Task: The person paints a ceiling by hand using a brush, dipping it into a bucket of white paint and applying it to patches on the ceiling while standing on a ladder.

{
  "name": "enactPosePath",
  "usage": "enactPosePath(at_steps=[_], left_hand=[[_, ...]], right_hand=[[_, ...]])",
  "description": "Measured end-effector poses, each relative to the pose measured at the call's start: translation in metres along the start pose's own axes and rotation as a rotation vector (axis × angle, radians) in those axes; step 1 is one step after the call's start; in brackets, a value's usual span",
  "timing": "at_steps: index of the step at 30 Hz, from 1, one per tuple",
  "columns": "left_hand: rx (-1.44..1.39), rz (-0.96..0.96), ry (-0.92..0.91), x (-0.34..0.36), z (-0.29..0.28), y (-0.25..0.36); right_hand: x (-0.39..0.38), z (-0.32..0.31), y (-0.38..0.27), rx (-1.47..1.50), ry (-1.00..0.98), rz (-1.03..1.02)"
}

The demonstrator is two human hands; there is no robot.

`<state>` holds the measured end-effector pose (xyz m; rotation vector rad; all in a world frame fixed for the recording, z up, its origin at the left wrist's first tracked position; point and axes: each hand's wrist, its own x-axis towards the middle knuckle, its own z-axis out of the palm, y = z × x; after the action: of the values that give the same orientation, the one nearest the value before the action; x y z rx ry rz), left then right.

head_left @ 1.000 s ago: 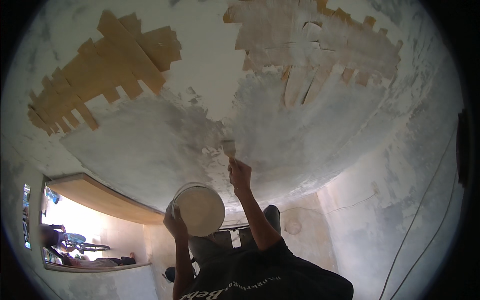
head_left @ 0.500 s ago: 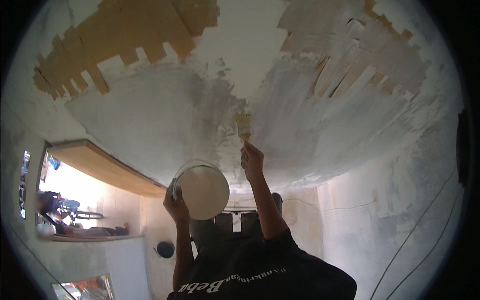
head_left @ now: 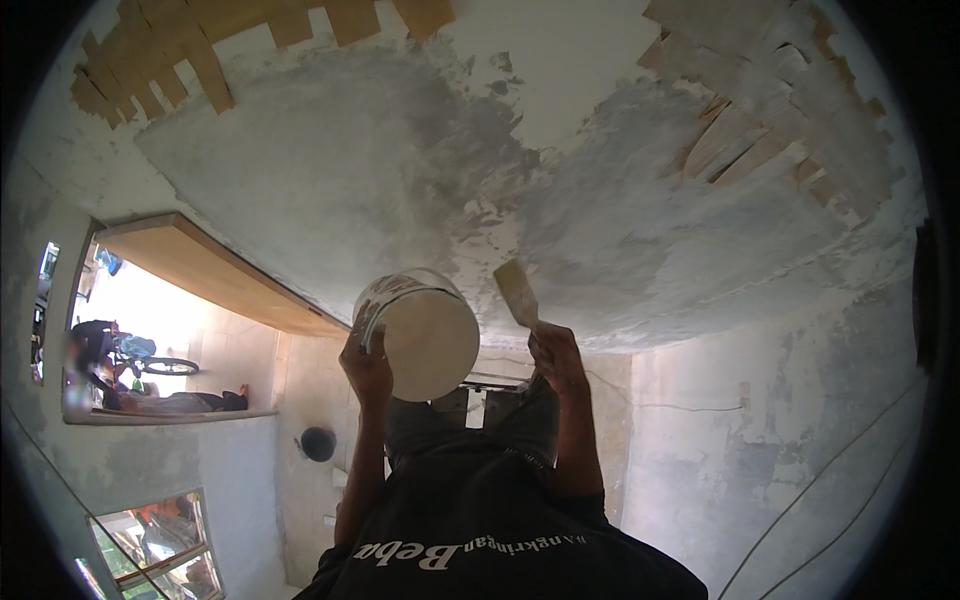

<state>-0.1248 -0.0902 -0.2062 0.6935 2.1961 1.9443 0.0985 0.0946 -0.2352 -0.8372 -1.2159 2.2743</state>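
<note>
Left hand (head_left: 367, 372): fingers curled round the side of the bucket (head_left: 425, 345), thumb side not clear. Right hand (head_left: 558, 358): closed round the handle of the brush (head_left: 516, 293), bristles up and leaning left; no other object seen in this grip.

Position: bucket in front of the chest, left of centre, pale round face toward the camera. Full, part-filled or covered: cannot tell. Brush just right of the bucket, apart from it in view. Bristle contact with the wall (head_left: 400, 180): cannot tell.

Judged step: brush work, bucket carried close by. Notes on doing it well:
1. Hold the bucket near level and tight to the body; a one-sided hold probably lets it tip.
2. Load only the bristle ends, wipe the excess on the rim.
3. Lay the bristles flat, light even pressure, wrist loose; overlap strokes, especially across the rough grey patches.
4. Keep the brush above the bucket between strokes, to catch drips.
</note>
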Motion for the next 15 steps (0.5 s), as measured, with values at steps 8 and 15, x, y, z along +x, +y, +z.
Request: enactPosePath(at_steps=[8, 15], left_hand=[[0.194, 0.047, -0.15, -0.009, 0.02, -0.017], [0.312, 0.148, -0.179, -0.027, 0.017, -0.03]], right_hand=[[-0.006, 0.035, 0.022, -0.842, -0.213, 0.048], [0.004, 0.073, 0.061, -1.298, -0.198, -0.212]])
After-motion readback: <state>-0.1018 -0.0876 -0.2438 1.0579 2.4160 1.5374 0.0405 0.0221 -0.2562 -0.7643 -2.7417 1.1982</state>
